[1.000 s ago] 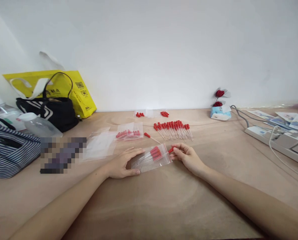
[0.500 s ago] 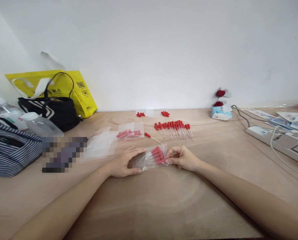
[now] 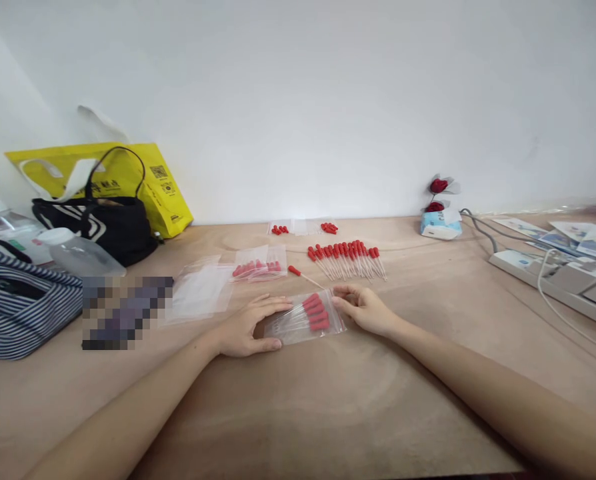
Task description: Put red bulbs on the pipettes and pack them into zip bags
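A clear zip bag (image 3: pixel 298 328) lies flat on the table, holding several droppers (image 3: pixel 317 312) with red bulbs toward its right end. My left hand (image 3: pixel 245 327) rests at the bag's left end, fingers stretched and thumb apart. At the upper right corner, my right hand (image 3: pixel 365 309) pinches the bag's edge between thumb and fingers. Just beyond the bag lies a single loose dropper (image 3: pixel 295 271). Farther back, a row of loose droppers (image 3: pixel 348 257) fans out, bulbs facing the wall.
Flat empty zip bags (image 3: pixel 198 293) lie left of my hands, beside filled bags (image 3: pixel 258 263). More bagged droppers (image 3: pixel 329 228) sit by the wall. A striped pouch (image 3: pixel 23 307), black bag (image 3: pixel 113 227) and yellow bag (image 3: pixel 171 190) stand left; a power strip (image 3: pixel 543 273) lies right.
The right end of the bag now lies flatter, with the red bulbs more spread out. My right hand has shifted slightly up along its edge. My left hand stays in place.
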`<state>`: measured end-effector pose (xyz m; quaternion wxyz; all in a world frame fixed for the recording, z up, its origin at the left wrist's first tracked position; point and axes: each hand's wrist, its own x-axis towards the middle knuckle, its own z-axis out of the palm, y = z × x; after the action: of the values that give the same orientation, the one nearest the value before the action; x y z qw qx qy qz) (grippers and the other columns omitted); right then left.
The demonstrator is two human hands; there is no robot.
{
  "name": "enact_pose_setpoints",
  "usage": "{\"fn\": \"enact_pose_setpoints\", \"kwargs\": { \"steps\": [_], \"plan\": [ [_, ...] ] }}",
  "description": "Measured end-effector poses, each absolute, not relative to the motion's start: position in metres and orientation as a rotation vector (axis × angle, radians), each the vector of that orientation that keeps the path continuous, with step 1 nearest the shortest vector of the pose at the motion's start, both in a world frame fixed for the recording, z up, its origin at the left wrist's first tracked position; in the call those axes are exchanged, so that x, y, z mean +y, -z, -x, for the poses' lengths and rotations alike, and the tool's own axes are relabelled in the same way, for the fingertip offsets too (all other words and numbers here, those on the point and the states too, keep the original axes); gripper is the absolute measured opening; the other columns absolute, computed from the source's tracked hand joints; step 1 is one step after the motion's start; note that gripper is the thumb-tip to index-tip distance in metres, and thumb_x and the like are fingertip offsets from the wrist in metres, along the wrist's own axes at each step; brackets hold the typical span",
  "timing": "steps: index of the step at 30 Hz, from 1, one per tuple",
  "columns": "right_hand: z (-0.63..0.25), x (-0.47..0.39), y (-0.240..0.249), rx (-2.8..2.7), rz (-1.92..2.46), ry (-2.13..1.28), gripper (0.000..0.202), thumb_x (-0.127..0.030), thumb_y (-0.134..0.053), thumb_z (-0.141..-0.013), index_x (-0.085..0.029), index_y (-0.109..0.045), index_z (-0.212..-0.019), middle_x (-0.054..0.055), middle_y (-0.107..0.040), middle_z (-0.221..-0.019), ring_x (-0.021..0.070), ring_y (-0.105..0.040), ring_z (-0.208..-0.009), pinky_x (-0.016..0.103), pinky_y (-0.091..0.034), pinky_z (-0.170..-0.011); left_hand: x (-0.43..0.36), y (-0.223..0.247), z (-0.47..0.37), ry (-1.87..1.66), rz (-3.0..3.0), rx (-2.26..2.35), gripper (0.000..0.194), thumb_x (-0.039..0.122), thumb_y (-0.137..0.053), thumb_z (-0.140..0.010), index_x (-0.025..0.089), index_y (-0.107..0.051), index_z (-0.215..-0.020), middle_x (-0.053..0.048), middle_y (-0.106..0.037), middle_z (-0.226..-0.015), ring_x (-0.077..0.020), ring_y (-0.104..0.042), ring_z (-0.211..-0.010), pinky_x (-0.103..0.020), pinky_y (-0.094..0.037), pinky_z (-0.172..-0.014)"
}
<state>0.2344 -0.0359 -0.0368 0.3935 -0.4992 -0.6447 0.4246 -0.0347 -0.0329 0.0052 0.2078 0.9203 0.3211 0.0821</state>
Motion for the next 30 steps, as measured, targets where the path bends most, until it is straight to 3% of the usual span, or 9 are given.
{"fn": "enact_pose_setpoints", "kwargs": {
  "steps": [5, 7, 10, 14, 21, 25, 30],
  "plan": [
    [-0.231, -0.03, 0.041, -1.637, 1.431, -1.051, 0.049, -0.033, -0.064, -0.066, -0.01, -0.05, -0.106, -0.002, -0.055, -0.061, 0.0085, -0.047, -0.052, 0.021, -0.036, -0.05, -0.034, -0.008, 0.035, -0.207, -2.513, 0.844, 0.059, 0.039, -0.058, -0.074, 0.027, -0.036, -0.127, -0.004, -0.037, -0.134, -0.0231, -0.031, -0.124, -0.046, -0.011, -0.106],
    [-0.23, -0.031, 0.038, -1.59, 1.412, -1.147, 0.051, -0.029, -0.066, -0.063, -0.008, -0.049, -0.107, -0.004, -0.053, -0.056, 0.0077, -0.046, -0.05, 0.021, -0.035, -0.05, -0.035, -0.007, 0.032, -0.253, -2.469, 0.846, 0.055, 0.037, -0.058, -0.073, 0.026, -0.04, -0.124, -0.005, -0.04, -0.132, -0.0227, -0.033, -0.123, -0.045, -0.016, -0.105],
    [-0.229, -0.032, 0.035, -1.574, 1.31, -1.301, 0.039, -0.025, -0.066, -0.061, -0.01, -0.056, -0.095, -0.007, -0.049, -0.051, 0.0057, -0.041, -0.045, 0.019, -0.032, -0.046, -0.032, -0.002, 0.019, -0.425, -2.402, 0.906, 0.044, 0.036, -0.058, -0.074, 0.022, -0.051, -0.114, -0.007, -0.045, -0.127, -0.0222, -0.039, -0.118, -0.039, -0.029, -0.1],
    [-0.23, -0.033, 0.038, -1.564, 1.229, -1.365, 0.03, -0.024, -0.067, -0.058, -0.012, -0.059, -0.084, -0.007, -0.048, -0.051, 0.0044, -0.038, -0.044, 0.019, -0.029, -0.045, -0.016, 0.0, -0.013, -0.561, -2.322, 1.034, 0.034, 0.036, -0.057, -0.073, 0.017, -0.058, -0.101, -0.008, -0.059, -0.105, -0.0195, -0.053, -0.097, -0.033, -0.04, -0.086],
    [-0.233, -0.038, 0.035, -1.649, 1.198, -1.342, 0.029, -0.029, -0.064, -0.061, -0.012, -0.06, -0.083, -0.006, -0.047, -0.054, 0.0039, -0.036, -0.045, 0.018, -0.028, -0.044, 0.015, -0.014, -0.061, -0.164, -2.031, 1.239, 0.047, 0.034, -0.072, -0.052, 0.014, -0.059, -0.093, -0.002, -0.062, -0.077, -0.0136, -0.056, -0.066, -0.021, -0.041, -0.057],
    [-0.234, -0.039, 0.033, -1.68, 1.229, -1.272, 0.031, -0.032, -0.064, -0.063, -0.012, -0.06, -0.086, -0.004, -0.049, -0.058, 0.0047, -0.038, -0.047, 0.019, -0.03, -0.045, 0.02, -0.019, -0.062, 0.043, -2.02, 1.205, 0.031, 0.035, -0.072, -0.05, 0.014, -0.064, -0.072, 0.004, -0.056, -0.055, -0.0105, -0.049, -0.052, -0.02, -0.034, -0.049],
    [-0.235, -0.038, 0.036, -1.719, 1.27, -1.222, 0.03, -0.033, -0.063, -0.064, -0.013, -0.06, -0.087, -0.004, -0.051, -0.059, 0.0051, -0.038, -0.047, 0.019, -0.031, -0.046, 0.023, -0.034, -0.035, 0.006, -2.066, 1.165, 0.018, 0.029, -0.069, -0.056, 0.015, -0.061, -0.064, 0.004, -0.056, -0.055, -0.0093, -0.048, -0.055, -0.019, -0.034, -0.052]
  ]
}}
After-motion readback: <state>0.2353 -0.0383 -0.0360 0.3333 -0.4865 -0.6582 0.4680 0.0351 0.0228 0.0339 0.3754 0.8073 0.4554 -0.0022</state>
